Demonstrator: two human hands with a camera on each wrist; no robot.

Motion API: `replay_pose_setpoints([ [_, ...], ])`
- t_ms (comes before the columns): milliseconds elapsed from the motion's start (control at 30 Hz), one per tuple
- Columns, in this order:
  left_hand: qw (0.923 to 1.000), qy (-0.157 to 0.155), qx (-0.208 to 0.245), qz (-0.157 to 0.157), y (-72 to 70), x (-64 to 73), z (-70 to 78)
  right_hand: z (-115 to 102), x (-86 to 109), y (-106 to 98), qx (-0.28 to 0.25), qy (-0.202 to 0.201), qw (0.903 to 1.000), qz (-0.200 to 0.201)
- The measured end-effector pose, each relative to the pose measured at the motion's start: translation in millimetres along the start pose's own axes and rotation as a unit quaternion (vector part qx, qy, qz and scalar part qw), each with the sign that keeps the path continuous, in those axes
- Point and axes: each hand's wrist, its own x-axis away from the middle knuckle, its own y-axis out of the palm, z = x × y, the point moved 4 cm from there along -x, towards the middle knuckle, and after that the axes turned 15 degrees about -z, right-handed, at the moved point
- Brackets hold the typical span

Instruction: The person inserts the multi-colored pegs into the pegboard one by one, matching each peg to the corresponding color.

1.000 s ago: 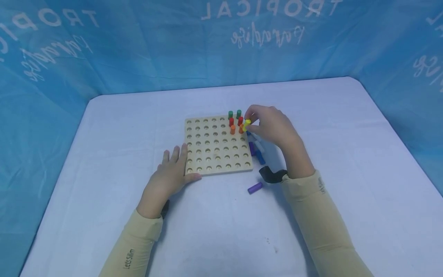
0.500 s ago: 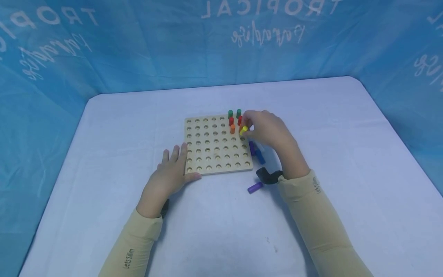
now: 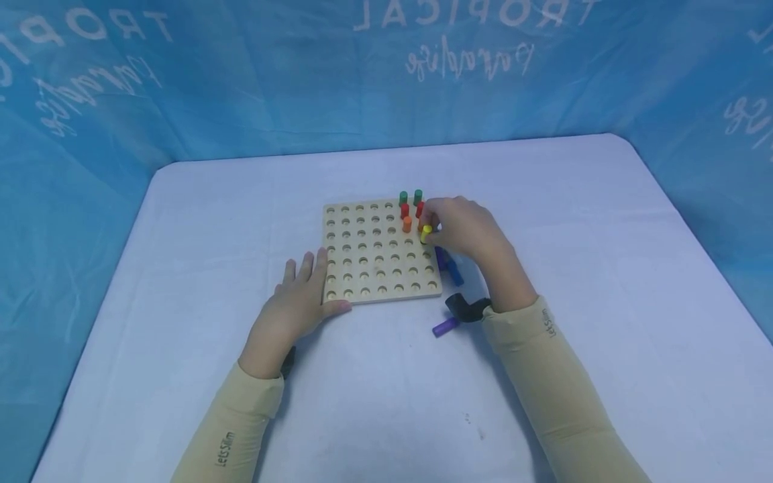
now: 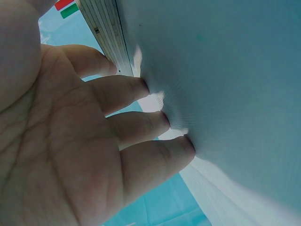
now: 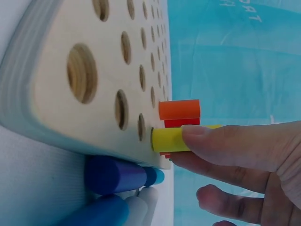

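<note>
A square wooden pegboard (image 3: 374,258) with rows of round holes lies on the white table. My right hand (image 3: 468,225) pinches a yellow peg (image 5: 169,140) between thumb and forefinger. In the right wrist view the peg stands upright from the board with its lower end at a hole in the right-hand column. Behind it stand an orange peg (image 3: 407,224), a red peg (image 3: 404,211) and two green pegs, one a green peg (image 3: 418,197) at the far corner. My left hand (image 3: 296,302) lies with straight, spread fingers against the board's left edge.
Loose purple (image 5: 110,175), blue (image 3: 454,273) and white (image 5: 143,205) pegs lie along the board's right side. Another purple peg (image 3: 445,327) lies nearer the front, close to the black wrist strap (image 3: 466,308). A blue printed curtain (image 3: 386,80) surrounds the table.
My right hand has carried the yellow peg slightly left and toward the front, from beside the orange peg to the hole before it, and the peg is now more upright. The left hand stays put.
</note>
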Motion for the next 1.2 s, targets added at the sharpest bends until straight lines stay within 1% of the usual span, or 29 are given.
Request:
replay_pose_setpoints([
  [300,1.0,-0.001,-0.005,-0.001,-0.6,0.9,0.9,0,-2.1,2,0.002,-0.004,1.0,-0.002],
  [567,1.0,-0.002,-0.003,0.0,-0.7,0.3,0.8,-2,-1.4,3,-0.006,0.01,0.9998,-0.018],
  [700,1.0,-0.001,-0.002,-0.001,-0.3,-0.6,0.4,-2,5.0,0,-0.003,0.008,0.9998,-0.015],
  [833,1.0,-0.002,-0.005,-0.002,-1.0,-0.3,0.2,3,16.6,-13,-0.009,0.017,0.9998,0.003],
  [1000,1.0,-0.004,-0.007,-0.004,-1.5,0.0,-0.2,20,31.9,-32,-0.025,0.051,0.9975,0.043],
  [1067,1.0,-0.004,-0.006,-0.005,-1.5,0.0,-0.4,30,35.8,-36,-0.031,0.069,0.9959,0.051],
  [1133,1.0,-0.003,-0.007,-0.005,-1.0,-0.6,-1.0,40,37.5,-37,-0.036,0.09,0.9945,0.041],
  [1200,1.0,-0.003,-0.006,-0.007,-0.6,-0.7,-2.0,51,36.5,-33,-0.034,0.112,0.993,0.009],
])
